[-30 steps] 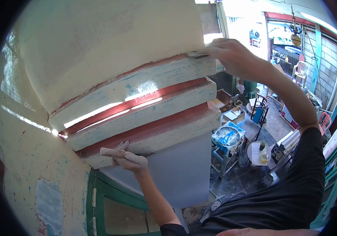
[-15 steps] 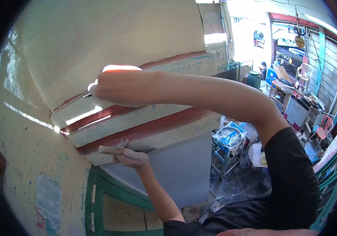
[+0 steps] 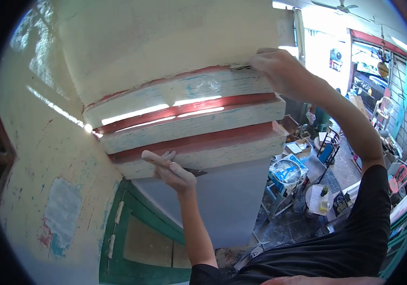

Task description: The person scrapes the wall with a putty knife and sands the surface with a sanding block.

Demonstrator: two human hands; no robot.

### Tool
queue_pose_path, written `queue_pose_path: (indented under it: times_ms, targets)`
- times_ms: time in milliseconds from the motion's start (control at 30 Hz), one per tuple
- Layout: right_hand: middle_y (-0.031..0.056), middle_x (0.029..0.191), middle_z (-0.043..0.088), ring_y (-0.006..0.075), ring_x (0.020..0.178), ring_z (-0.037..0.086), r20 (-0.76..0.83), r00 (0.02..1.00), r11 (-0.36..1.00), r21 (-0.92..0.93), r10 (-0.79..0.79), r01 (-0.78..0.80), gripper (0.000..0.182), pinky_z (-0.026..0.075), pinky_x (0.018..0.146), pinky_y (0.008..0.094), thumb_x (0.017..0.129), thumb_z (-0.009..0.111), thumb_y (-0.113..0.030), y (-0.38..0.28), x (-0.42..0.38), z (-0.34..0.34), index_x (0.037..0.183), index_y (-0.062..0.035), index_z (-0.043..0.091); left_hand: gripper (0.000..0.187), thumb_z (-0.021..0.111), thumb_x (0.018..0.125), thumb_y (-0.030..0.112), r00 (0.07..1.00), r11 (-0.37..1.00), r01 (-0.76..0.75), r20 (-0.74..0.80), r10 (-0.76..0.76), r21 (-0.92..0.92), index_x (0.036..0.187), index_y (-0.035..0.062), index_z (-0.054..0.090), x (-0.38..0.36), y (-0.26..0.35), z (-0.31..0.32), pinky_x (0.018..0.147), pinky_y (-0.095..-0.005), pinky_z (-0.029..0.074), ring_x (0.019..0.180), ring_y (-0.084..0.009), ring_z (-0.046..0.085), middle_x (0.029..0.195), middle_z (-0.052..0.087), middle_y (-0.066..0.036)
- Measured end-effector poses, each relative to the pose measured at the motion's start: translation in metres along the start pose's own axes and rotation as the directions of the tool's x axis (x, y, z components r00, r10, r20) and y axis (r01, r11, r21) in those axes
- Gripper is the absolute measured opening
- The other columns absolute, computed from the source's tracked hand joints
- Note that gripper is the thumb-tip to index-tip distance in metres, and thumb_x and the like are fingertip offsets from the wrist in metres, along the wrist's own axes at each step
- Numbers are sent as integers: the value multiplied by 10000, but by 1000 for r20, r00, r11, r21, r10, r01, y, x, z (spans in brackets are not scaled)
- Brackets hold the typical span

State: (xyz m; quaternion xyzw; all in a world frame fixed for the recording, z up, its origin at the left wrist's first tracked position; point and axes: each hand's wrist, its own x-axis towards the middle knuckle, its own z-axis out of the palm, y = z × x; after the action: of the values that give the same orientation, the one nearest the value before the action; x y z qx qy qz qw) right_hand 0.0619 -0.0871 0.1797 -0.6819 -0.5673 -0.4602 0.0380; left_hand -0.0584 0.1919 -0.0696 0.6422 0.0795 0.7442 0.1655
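Note:
My left hand (image 3: 179,177) is closed round a putty knife (image 3: 155,158). Its pale handle points up and left, and its dark blade sticks out to the right, by the lowest band of the stepped moulding (image 3: 194,129). Raised at the moulding's upper right end, my right hand (image 3: 279,71) is blurred, its fingers closed on a thin flat tool (image 3: 241,67) lying along the top edge, below the cream wall (image 3: 165,38). Blue-green specks and red recesses mark the moulding's pale bands, with white smears on the top one.
A green-framed door or window (image 3: 122,232) is below left. Lower right stands a stepladder with a blue-and-white covered top and a basin (image 3: 286,172). Tables, a pink chair (image 3: 399,178) and clutter fill the room behind. A ceiling fan (image 3: 340,7) hangs at the upper right.
My right hand has swept from the moulding's left part to its upper right end, uncovering the bands. My left hand still grips the putty knife by the lowest band. The view has shifted.

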Motion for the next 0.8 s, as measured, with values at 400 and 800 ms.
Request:
queue_pose_path:
  times_ms: [400,800]
  targets:
    - [183,851,696,336,895,710,-157,888,894,61,-431,445,209,550,812,421,854,627,14,-144,200,77,1057,63,644,655,284,1084,444,998,997,54,17,-53,-52,1293,-120,545,-2,-1,-2,1018,-436,321,1042,-331,609,992,699,-172]
    - [183,828,693,360,837,701,53,914,907,162,-402,390,141,565,789,436,850,630,7,-154,232,62,972,5,702,471,393,1037,356,999,1000,-7,52,7,-5,1084,-4,693,4,-6,-9,903,-432,313,967,-313,611,959,685,-113]
